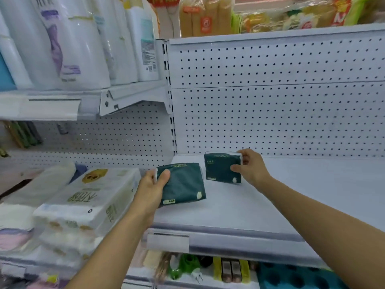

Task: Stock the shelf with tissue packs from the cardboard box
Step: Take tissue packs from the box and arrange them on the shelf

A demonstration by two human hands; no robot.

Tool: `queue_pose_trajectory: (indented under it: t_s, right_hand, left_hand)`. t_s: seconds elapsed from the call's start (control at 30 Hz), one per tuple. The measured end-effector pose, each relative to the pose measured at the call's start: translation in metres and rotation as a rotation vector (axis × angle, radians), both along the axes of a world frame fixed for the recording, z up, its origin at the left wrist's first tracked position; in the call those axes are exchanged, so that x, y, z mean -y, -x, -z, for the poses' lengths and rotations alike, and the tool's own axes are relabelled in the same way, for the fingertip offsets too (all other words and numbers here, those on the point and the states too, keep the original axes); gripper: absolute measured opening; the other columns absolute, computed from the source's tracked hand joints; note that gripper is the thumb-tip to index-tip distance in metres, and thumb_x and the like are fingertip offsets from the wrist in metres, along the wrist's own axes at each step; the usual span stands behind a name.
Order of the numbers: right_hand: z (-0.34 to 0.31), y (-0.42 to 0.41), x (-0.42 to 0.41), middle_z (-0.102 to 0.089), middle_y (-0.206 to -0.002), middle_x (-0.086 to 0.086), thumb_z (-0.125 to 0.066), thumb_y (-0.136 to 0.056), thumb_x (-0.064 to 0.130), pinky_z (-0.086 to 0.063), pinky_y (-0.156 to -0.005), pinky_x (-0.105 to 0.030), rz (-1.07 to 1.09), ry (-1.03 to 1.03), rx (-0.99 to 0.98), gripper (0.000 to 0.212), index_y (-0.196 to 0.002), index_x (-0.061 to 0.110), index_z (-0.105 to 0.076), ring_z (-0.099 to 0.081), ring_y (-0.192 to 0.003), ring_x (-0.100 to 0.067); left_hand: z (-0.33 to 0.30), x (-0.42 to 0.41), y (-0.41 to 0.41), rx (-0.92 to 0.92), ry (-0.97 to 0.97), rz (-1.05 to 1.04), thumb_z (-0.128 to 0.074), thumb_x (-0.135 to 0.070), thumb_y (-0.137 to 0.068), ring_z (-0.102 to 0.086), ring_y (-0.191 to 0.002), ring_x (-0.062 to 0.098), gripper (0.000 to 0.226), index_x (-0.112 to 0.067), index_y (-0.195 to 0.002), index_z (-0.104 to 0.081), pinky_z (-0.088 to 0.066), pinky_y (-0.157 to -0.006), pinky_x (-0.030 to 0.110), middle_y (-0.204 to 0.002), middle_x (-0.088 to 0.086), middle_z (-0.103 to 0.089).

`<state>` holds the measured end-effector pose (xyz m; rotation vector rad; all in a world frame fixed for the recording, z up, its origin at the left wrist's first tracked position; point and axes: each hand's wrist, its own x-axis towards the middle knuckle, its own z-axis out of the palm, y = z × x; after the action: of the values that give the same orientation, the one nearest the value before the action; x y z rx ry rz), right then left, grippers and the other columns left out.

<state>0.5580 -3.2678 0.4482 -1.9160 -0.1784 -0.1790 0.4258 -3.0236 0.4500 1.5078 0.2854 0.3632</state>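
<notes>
The left hand is gripping a dark green tissue pack by its left edge, thumb curled over the top, holding it tilted just over the front-left part of the white shelf. The right hand is pinching a second green pack by its right edge, standing it upright further back, near the pegboard wall. The left pack is lying nearer the shelf's front lip, its long axis running front to back, so it probably needs standing up beside the other.

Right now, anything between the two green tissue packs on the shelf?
Nothing. In the head view only bare white shelf shows in the gap between the left hand's pack and the right hand's pack; they don't touch.
</notes>
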Motion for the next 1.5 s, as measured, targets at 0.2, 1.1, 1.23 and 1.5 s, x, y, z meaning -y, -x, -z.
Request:
queue_pose_trajectory:
  t_s: [0.2, 1.1, 1.23, 1.5]
  right_hand:
    - [-0.006, -0.068, -0.030, -0.062, -0.102, -0.010, -0.070, -0.085, 0.001, -0.044, -0.047, -0.013, -0.037, 0.003, -0.002, 0.044, -0.125, 0.017, -0.059, -0.059, -0.077, -0.016]
    - [-0.001, -0.098, -0.080, -0.055, -0.110, -0.001, -0.068, -0.088, 0.038, -0.047, -0.077, -0.032, 0.128, -0.091, 0.036, 0.048, -0.122, 0.012, -0.047, -0.058, -0.104, -0.021]
    - [-0.010, -0.042, -0.075, -0.068, -0.104, 0.002, -0.063, -0.077, 0.069, -0.047, -0.071, -0.026, -0.519, -0.028, -0.249, 0.068, -0.114, 0.012, -0.062, -0.062, -0.091, -0.013]
    - [-0.006, -0.054, -0.023, -0.070, -0.089, 0.000, -0.073, -0.080, -0.005, -0.046, -0.053, -0.011, -0.359, -0.122, -0.189, 0.033, -0.109, 0.005, -0.062, -0.067, -0.067, -0.003]
  left_hand:
    - [0.003, -0.015, -0.032, 0.001, 0.010, -0.079, -0.055, -0.036, -0.099, -0.069, -0.101, 0.024, 0.022, -0.018, -0.110, -0.059, -0.053, -0.095, 0.051, -0.111, 0.007, -0.071]
    - [0.015, -0.020, -0.079, 0.018, -0.006, -0.075, -0.057, -0.046, -0.096, -0.065, -0.108, 0.015, 0.043, -0.016, -0.127, -0.055, -0.049, -0.099, 0.035, -0.122, 0.000, -0.066]
    - [0.011, -0.010, -0.084, 0.036, -0.050, -0.060, -0.054, -0.038, -0.099, -0.064, -0.098, 0.008, 0.017, -0.024, -0.109, -0.057, -0.047, -0.077, 0.020, -0.110, -0.003, -0.065]
    - [0.007, 0.012, -0.123, 0.026, -0.279, 0.066, -0.054, -0.029, -0.100, -0.057, -0.112, 0.015, 0.029, -0.030, -0.128, -0.048, -0.052, -0.093, 0.036, -0.132, -0.003, -0.053]
